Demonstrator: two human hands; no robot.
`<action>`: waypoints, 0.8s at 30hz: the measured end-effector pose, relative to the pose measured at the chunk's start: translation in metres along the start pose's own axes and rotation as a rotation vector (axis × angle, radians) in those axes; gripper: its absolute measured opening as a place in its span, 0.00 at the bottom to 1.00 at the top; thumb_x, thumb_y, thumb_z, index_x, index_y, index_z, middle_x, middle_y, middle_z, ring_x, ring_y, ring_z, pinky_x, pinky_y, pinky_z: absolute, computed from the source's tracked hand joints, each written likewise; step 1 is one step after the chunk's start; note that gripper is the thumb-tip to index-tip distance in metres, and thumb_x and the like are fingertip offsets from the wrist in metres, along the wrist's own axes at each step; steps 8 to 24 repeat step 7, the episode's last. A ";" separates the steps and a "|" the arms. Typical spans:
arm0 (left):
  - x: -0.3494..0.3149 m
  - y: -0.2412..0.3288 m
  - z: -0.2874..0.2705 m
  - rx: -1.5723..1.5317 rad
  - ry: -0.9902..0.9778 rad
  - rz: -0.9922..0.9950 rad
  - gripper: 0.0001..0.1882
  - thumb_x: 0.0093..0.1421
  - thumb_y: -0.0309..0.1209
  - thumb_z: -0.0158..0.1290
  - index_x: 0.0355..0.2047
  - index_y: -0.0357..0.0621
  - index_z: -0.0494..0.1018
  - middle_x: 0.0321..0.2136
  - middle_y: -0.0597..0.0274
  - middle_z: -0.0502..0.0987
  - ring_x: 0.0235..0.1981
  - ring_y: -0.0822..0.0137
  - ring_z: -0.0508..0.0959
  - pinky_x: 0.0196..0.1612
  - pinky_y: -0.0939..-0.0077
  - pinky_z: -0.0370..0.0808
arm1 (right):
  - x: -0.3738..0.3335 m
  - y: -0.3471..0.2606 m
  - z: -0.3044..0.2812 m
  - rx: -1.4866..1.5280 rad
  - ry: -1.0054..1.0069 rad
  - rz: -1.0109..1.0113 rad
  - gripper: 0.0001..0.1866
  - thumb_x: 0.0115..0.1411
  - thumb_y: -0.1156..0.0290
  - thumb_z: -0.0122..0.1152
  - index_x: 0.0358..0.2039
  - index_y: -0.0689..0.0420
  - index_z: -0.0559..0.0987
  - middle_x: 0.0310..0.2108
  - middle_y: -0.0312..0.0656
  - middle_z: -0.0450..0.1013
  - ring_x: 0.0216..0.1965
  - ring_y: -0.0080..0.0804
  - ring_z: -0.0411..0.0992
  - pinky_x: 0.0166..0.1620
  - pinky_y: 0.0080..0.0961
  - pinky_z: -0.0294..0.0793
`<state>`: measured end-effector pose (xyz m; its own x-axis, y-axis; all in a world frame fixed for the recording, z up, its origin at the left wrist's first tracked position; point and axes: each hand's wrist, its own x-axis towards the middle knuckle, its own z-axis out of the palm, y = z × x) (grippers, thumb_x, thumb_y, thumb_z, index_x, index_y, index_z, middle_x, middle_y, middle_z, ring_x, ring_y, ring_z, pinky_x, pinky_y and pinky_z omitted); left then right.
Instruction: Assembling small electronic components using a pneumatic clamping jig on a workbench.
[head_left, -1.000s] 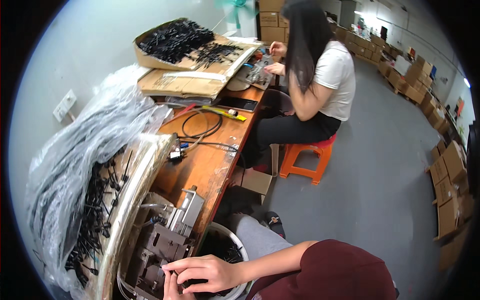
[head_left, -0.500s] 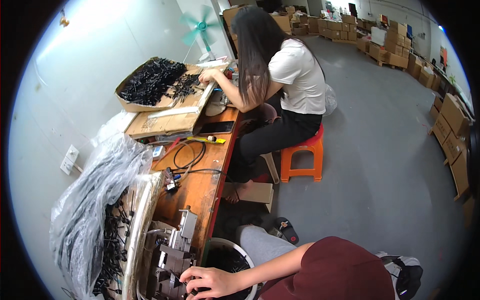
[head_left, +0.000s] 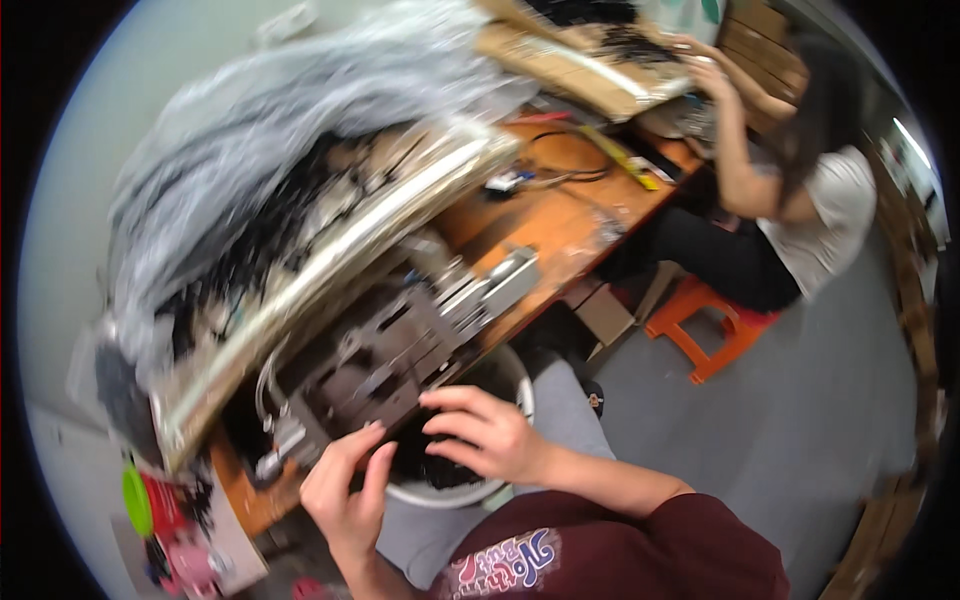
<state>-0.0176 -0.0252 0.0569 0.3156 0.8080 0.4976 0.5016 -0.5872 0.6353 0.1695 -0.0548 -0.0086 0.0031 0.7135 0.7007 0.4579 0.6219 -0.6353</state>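
A grey metal jig with clamps and cylinders at its ends sits on the bench's near edge. My left hand is just in front of its near left corner, thumb and forefinger apart, holding nothing that I can see. Beside the jig's near right edge hovers my right hand, fingers spread and slightly curled, with nothing visible in them. Below my hands stands a white-rimmed bucket with dark contents, partly covered by my fingers. Motion blur hides small parts on the jig.
Behind the jig lies a foil-edged tray of black thin parts under clear plastic sheeting. Cables and a small device lie on the wooden bench. A co-worker sits on an orange stool at the right.
The view has swung left and down toward the jig. My left hand has come into view, and my right hand has lifted off the jig with its fingers spread.
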 end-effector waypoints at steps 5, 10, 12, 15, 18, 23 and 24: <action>-0.018 -0.013 -0.002 0.023 0.067 0.037 0.09 0.47 0.20 0.64 0.30 0.38 0.79 0.29 0.56 0.82 0.28 0.63 0.82 0.30 0.79 0.76 | 0.021 0.011 0.016 -0.070 -0.214 -0.115 0.14 0.48 0.74 0.68 0.35 0.62 0.77 0.50 0.50 0.72 0.42 0.43 0.76 0.42 0.29 0.77; -0.019 -0.015 -0.003 0.013 0.069 0.094 0.09 0.47 0.21 0.64 0.31 0.40 0.79 0.29 0.57 0.82 0.30 0.63 0.83 0.32 0.79 0.76 | 0.028 0.014 0.018 -0.120 -0.310 -0.124 0.13 0.48 0.74 0.67 0.36 0.62 0.77 0.52 0.51 0.71 0.41 0.44 0.76 0.40 0.28 0.77; -0.019 -0.015 -0.003 0.013 0.069 0.094 0.09 0.47 0.21 0.64 0.31 0.40 0.79 0.29 0.57 0.82 0.30 0.63 0.83 0.32 0.79 0.76 | 0.028 0.014 0.018 -0.120 -0.310 -0.124 0.13 0.48 0.74 0.67 0.36 0.62 0.77 0.52 0.51 0.71 0.41 0.44 0.76 0.40 0.28 0.77; -0.019 -0.015 -0.003 0.013 0.069 0.094 0.09 0.47 0.21 0.64 0.31 0.40 0.79 0.29 0.57 0.82 0.30 0.63 0.83 0.32 0.79 0.76 | 0.028 0.014 0.018 -0.120 -0.310 -0.124 0.13 0.48 0.74 0.67 0.36 0.62 0.77 0.52 0.51 0.71 0.41 0.44 0.76 0.40 0.28 0.77; -0.019 -0.015 -0.003 0.013 0.069 0.094 0.09 0.47 0.21 0.64 0.31 0.40 0.79 0.29 0.57 0.82 0.30 0.63 0.83 0.32 0.79 0.76 | 0.028 0.014 0.018 -0.120 -0.310 -0.124 0.13 0.48 0.74 0.67 0.36 0.62 0.77 0.52 0.51 0.71 0.41 0.44 0.76 0.40 0.28 0.77; -0.019 -0.015 -0.003 0.013 0.069 0.094 0.09 0.47 0.21 0.64 0.31 0.40 0.79 0.29 0.57 0.82 0.30 0.63 0.83 0.32 0.79 0.76 | 0.028 0.014 0.018 -0.120 -0.310 -0.124 0.13 0.48 0.74 0.67 0.36 0.62 0.77 0.52 0.51 0.71 0.41 0.44 0.76 0.40 0.28 0.77; -0.019 -0.015 -0.003 0.013 0.069 0.094 0.09 0.47 0.21 0.64 0.31 0.40 0.79 0.29 0.57 0.82 0.30 0.63 0.83 0.32 0.79 0.76 | 0.028 0.014 0.018 -0.120 -0.310 -0.124 0.13 0.48 0.74 0.67 0.36 0.62 0.77 0.52 0.51 0.71 0.41 0.44 0.76 0.40 0.28 0.77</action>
